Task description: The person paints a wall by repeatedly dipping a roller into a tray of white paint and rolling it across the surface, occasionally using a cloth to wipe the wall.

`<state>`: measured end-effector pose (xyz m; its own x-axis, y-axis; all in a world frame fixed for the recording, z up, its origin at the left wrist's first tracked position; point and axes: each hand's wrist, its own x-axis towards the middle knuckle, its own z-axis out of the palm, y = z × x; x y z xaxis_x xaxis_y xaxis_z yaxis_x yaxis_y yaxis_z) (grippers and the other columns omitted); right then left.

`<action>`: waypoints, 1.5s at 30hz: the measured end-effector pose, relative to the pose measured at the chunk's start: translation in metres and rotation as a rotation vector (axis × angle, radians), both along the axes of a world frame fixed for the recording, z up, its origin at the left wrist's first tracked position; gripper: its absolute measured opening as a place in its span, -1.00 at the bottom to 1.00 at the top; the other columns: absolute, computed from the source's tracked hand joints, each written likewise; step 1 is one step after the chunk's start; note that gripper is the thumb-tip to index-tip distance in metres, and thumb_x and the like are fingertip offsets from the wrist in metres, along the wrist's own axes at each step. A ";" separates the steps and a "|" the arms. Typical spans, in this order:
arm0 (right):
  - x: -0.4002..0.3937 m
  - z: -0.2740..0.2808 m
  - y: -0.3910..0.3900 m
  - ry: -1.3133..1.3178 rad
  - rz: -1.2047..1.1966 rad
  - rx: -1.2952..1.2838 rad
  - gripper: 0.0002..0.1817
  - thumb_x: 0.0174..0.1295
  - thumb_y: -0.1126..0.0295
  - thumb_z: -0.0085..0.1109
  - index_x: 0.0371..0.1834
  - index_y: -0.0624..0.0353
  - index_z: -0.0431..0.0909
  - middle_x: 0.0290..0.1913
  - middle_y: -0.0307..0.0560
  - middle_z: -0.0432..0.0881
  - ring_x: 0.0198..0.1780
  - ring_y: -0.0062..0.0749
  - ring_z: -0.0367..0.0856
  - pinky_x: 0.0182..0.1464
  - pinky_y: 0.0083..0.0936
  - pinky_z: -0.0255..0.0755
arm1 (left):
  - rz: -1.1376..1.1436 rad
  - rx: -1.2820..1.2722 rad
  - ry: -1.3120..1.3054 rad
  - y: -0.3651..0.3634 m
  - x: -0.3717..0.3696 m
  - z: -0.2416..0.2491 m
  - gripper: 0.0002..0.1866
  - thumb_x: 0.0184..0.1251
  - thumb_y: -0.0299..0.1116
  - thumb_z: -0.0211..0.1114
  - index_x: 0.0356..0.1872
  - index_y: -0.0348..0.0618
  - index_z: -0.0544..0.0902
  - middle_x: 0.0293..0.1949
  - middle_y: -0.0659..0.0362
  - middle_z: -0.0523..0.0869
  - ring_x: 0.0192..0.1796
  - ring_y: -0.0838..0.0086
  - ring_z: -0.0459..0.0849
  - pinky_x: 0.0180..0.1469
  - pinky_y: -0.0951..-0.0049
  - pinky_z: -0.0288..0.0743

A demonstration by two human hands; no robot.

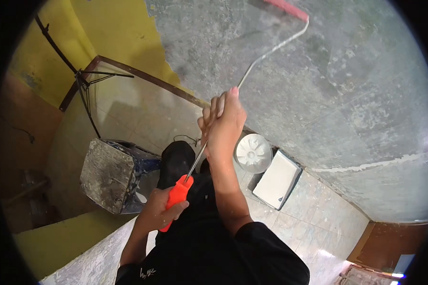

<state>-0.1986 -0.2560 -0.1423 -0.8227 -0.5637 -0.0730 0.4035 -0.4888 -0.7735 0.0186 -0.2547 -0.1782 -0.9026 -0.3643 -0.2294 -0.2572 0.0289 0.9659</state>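
Note:
A paint roller (273,50) with a pink sleeve and a long thin metal rod reaches up to the grey wall. My left hand (159,209) is wrapped round its orange handle near my body. Farther up, my right hand (226,123) is closed round the metal rod. The pink sleeve lies at or close to the wall at the top of the view; whether it touches cannot be made out. Below the wall, a paint tray (277,180) holding white paint stands on the floor, right of my right forearm.
Beside the tray is a round white tub or lid (253,153). A paint-spattered stool (107,175) stands at the left, with a black tripod stand (83,80) behind it. The grey wall (356,95) meets yellow paint (123,33) at the upper left. Brown skirting (147,78) runs along the wall's foot.

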 end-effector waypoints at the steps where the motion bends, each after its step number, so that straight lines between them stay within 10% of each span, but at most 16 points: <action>1: -0.006 0.006 0.004 0.017 0.010 -0.032 -0.50 0.47 -0.03 -0.10 -0.60 -0.01 0.17 -0.70 -0.39 0.14 -0.75 -0.68 0.05 -0.71 -0.65 -0.10 | 0.028 0.073 -0.002 0.003 -0.004 -0.008 -0.71 0.40 -0.23 0.21 -0.41 -0.27 0.52 -0.69 0.22 0.53 -0.64 0.57 0.54 -0.55 0.49 0.41; 10: -0.002 -0.229 0.032 0.000 -0.170 0.368 -0.50 0.49 -0.02 -0.12 -0.61 -0.05 0.16 -0.71 -0.43 0.08 -0.75 -0.71 0.06 -0.71 -0.62 -0.05 | 0.049 0.254 -0.178 0.036 0.002 -0.169 -0.59 0.52 -0.14 0.06 -0.49 -0.22 0.52 -0.70 0.23 0.51 -0.67 0.56 0.52 -0.56 0.49 0.38; 19: -0.037 -0.064 0.039 0.057 -0.127 0.116 -0.49 0.49 -0.03 -0.13 -0.63 -0.07 0.14 -0.71 -0.44 0.07 -0.74 -0.72 0.03 -0.69 -0.64 -0.11 | -0.005 0.078 -0.029 0.036 -0.043 -0.072 -0.58 0.47 -0.14 0.11 -0.53 -0.25 0.52 -0.73 0.22 0.53 -0.66 0.55 0.53 -0.55 0.47 0.38; 27: -0.016 -0.232 0.085 -0.087 -0.190 0.420 -0.54 0.48 -0.02 -0.10 -0.57 -0.07 0.18 -0.69 -0.45 0.08 -0.74 -0.73 0.04 -0.72 -0.62 -0.03 | -0.043 0.137 -0.221 0.069 -0.015 -0.173 -0.60 0.45 -0.14 0.13 -0.53 -0.24 0.53 -0.72 0.15 0.55 -0.66 0.44 0.56 -0.56 0.40 0.35; 33: -0.028 -0.087 0.108 -0.008 -0.315 0.127 -0.53 0.48 -0.02 -0.11 -0.59 -0.06 0.19 -0.67 -0.44 0.13 -0.72 -0.70 0.03 -0.67 -0.63 -0.14 | -0.185 -0.161 0.093 0.066 -0.051 -0.118 -0.63 0.43 -0.17 0.12 -0.49 -0.26 0.57 -0.68 0.04 0.56 -0.64 0.19 0.57 -0.50 0.33 0.39; 45: -0.054 -0.207 0.145 0.014 -0.262 0.379 -0.48 0.49 -0.05 -0.15 -0.62 -0.06 0.15 -0.71 -0.46 0.06 -0.75 -0.74 0.00 -0.71 -0.64 -0.13 | -0.201 0.200 0.076 0.113 -0.066 -0.221 -0.56 0.50 -0.06 0.07 -0.50 -0.20 0.54 -0.71 0.26 0.54 -0.64 0.56 0.55 -0.53 0.48 0.39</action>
